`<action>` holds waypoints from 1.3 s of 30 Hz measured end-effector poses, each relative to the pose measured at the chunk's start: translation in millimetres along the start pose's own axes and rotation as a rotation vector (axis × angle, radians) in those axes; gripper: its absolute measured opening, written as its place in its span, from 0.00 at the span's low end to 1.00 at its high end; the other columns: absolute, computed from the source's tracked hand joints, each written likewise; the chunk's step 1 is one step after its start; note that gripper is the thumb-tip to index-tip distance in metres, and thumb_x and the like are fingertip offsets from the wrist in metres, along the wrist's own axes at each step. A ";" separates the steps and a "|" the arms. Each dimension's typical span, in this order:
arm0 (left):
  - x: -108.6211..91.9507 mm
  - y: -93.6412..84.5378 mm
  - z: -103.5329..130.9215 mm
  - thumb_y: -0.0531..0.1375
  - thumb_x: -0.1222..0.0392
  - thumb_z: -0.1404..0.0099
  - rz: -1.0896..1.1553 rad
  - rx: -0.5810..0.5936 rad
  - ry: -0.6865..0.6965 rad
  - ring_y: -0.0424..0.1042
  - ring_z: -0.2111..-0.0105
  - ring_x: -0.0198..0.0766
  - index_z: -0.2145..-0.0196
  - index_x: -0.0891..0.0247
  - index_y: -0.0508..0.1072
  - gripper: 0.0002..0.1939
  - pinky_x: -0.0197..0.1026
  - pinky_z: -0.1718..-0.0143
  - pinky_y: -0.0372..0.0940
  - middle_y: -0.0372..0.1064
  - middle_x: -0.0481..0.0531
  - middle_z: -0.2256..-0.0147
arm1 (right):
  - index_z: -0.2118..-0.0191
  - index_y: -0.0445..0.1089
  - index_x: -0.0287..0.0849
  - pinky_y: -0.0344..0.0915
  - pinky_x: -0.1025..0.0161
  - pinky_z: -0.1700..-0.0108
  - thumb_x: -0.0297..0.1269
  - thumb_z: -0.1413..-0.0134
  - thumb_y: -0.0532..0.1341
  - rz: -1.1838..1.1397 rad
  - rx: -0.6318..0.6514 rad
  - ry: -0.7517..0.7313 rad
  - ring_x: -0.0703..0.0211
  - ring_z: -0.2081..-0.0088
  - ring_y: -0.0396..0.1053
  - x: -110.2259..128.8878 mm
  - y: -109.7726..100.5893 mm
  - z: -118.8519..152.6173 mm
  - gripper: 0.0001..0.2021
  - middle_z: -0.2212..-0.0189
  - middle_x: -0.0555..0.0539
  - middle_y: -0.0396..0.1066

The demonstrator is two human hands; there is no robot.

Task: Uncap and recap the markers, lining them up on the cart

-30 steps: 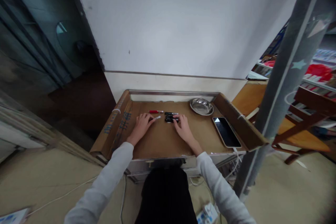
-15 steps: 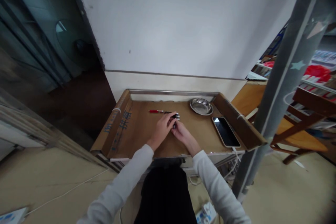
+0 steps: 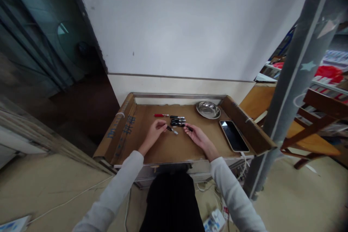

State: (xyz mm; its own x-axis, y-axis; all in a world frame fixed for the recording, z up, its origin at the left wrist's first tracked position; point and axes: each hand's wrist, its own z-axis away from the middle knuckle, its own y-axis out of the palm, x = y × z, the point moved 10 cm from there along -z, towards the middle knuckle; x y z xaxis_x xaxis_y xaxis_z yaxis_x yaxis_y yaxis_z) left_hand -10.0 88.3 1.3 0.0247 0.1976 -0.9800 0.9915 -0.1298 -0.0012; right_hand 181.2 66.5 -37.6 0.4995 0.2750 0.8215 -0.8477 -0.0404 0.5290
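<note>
My left hand (image 3: 155, 130) pinches one end of a black pen (image 3: 172, 129), whose clear tip points right and toward me. Across from it, my right hand (image 3: 198, 136) holds a small black piece (image 3: 188, 128) between thumb and fingers; it looks like a pen cap. Several black pens (image 3: 178, 120) lie side by side just beyond the hands. Left of them rests a red pen (image 3: 161, 115) on the brown cardboard surface (image 3: 146, 148). The two hands are apart.
A round metal dish (image 3: 208, 110) sits at the back right of the cardboard-lined table. Nearer on the right lies a phone (image 3: 234, 136) with a white cable. Raised cardboard sides (image 3: 248, 125) edge the table, and a grey pole (image 3: 288, 83) stands beyond the right one.
My hands have moved apart, left and right. The pen and the small black piece now show separately between them, and the row of black pens is uncovered.
</note>
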 end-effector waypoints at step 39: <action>-27.5 52.6 10.4 0.50 0.67 0.37 -0.767 0.182 0.450 0.62 0.56 0.40 0.62 0.61 0.67 0.08 0.46 0.51 0.59 0.61 0.52 0.60 | 0.65 0.70 0.43 0.54 0.59 0.58 0.41 0.42 0.52 1.768 -0.328 -0.645 0.53 0.60 0.61 65.6 -6.5 24.5 0.12 0.64 0.43 0.67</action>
State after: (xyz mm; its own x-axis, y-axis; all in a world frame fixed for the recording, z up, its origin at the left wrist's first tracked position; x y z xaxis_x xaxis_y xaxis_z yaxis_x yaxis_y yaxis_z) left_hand 40.2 65.9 26.1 -0.5484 0.6494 -0.5269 0.7221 0.0500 -0.6899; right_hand 223.8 61.3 18.1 -0.9329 -0.2212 0.2840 -0.3472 0.3443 -0.8723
